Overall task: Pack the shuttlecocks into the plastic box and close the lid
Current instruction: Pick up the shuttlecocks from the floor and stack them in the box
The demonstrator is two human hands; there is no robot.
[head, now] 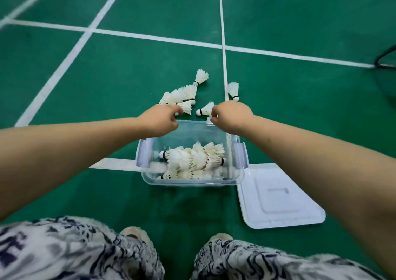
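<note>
Site: green badminton court floor [300, 108] with white lines. No surface is in use; everything rests on the floor.

Item 1: clear plastic box [188, 183], open, in front of the person's feet, with pale latch clips on both short sides. It looks rigid and light, and is best lifted by the rim or the clip ends.

Item 2: white lid [278, 198], lying flat on the floor, touching the box's near right corner. It is not yet fitted.

Item 3: packed shuttlecocks [192, 159], a loose heap covering the box bottom.

Item 4: loose shuttlecocks [180, 96], a cluster just beyond the far rim, with three singles near it. They appear very light, and the feather skirts would crush easily. The cork end is the sounder place to hold.

Item 5: left grip [159, 120], fingers curled against the feathers of the nearest loose shuttlecock. Whether it is grasping cannot be told.

Item 6: right grip [232, 116], fingers curled over the far rim with a scrap of white beneath. Whether it holds anything cannot be told.

Markings: no brand, label or legible writing found
</note>
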